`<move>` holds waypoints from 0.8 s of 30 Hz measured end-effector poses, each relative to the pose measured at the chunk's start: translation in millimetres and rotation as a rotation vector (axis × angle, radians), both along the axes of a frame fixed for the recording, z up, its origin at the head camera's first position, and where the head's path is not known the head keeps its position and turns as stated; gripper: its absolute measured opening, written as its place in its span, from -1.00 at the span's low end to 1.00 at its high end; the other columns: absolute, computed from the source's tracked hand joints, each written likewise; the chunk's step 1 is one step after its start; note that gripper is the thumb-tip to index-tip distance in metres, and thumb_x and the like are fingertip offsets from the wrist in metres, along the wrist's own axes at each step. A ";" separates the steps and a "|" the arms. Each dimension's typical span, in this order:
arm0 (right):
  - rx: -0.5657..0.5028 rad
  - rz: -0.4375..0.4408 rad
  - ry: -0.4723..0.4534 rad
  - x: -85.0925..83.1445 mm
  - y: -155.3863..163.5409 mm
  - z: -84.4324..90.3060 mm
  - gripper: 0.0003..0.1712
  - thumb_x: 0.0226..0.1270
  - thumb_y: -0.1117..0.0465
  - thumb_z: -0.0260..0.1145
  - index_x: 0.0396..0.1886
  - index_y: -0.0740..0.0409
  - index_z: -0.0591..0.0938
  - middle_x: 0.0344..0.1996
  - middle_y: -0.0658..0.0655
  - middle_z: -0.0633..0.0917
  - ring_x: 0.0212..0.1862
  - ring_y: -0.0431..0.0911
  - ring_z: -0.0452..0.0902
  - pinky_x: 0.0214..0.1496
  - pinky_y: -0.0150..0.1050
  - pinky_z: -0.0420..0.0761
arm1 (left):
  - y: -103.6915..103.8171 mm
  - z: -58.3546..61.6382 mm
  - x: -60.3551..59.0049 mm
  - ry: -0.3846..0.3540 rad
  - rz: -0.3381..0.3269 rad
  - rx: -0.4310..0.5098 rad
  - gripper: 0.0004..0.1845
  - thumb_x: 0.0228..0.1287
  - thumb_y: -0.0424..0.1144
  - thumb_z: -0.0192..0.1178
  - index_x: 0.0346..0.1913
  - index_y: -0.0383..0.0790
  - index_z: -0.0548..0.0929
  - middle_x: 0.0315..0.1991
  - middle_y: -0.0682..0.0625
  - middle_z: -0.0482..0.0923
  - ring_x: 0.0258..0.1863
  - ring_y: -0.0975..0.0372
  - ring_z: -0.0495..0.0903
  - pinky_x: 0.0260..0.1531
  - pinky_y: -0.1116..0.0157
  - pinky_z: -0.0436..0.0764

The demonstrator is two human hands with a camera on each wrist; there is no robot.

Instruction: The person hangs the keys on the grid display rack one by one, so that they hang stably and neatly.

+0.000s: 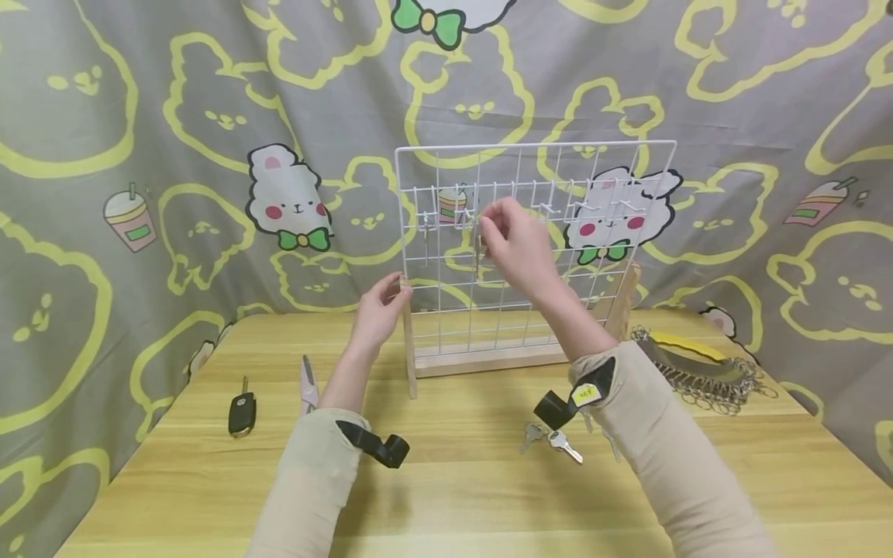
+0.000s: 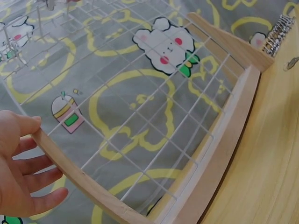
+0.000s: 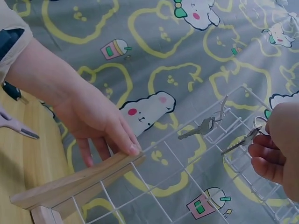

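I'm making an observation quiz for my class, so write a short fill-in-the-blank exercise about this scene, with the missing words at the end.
1. The left hand holds the upright end support of the white wire grid, a support made of ____.
2. The right hand holds a silver metal key attached to a round metal ____.
3. In the head view, the oblong car key at the left of the wood-grain table has a body coloured ____.

Missing words: wood; ring; black

Table [image 1: 446, 504] bears rack [image 1: 488, 360], car key [image 1: 242, 415], loose keys [image 1: 560, 440], rings [image 1: 725, 401], seemingly scissors [image 1: 308, 387].
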State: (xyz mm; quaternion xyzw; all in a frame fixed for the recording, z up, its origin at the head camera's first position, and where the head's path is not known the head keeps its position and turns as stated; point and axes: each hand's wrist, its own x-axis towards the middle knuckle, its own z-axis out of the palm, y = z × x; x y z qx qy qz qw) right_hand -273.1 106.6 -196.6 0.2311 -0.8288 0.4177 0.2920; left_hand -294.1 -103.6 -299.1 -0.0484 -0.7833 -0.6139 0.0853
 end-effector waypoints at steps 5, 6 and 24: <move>-0.032 -0.034 -0.007 -4.3 -3.5 2.4 -0.86 0.38 0.28 0.09 -0.22 0.30 0.49 -0.49 0.24 0.61 -0.50 -0.04 0.55 -0.51 -0.37 0.52 | 0.4 -0.5 -0.5 -0.001 -0.001 0.000 -0.44 0.33 -0.14 0.10 0.36 -0.11 0.27 0.24 -0.15 0.36 0.22 0.04 0.34 0.23 0.09 0.28; -0.037 -0.035 -0.010 -4.7 -4.4 2.8 -0.86 0.38 0.29 0.09 -0.22 0.30 0.49 -0.50 0.24 0.61 -0.50 -0.02 0.56 -0.52 -0.38 0.52 | 0.4 -0.7 -0.7 -0.001 0.000 0.000 -0.44 0.33 -0.14 0.10 0.36 -0.10 0.27 0.24 -0.15 0.36 0.22 0.04 0.34 0.23 0.09 0.28; -0.039 -0.022 -0.038 -10.0 -6.8 -3.0 -0.89 0.32 0.35 0.14 -0.21 0.31 0.52 -0.48 0.17 0.64 -0.49 -0.07 0.57 -0.53 -0.38 0.56 | 1.1 -0.4 1.0 0.009 0.009 -0.008 -0.45 0.34 -0.17 0.08 0.36 -0.15 0.27 0.23 -0.18 0.36 0.22 0.01 0.33 0.23 0.09 0.27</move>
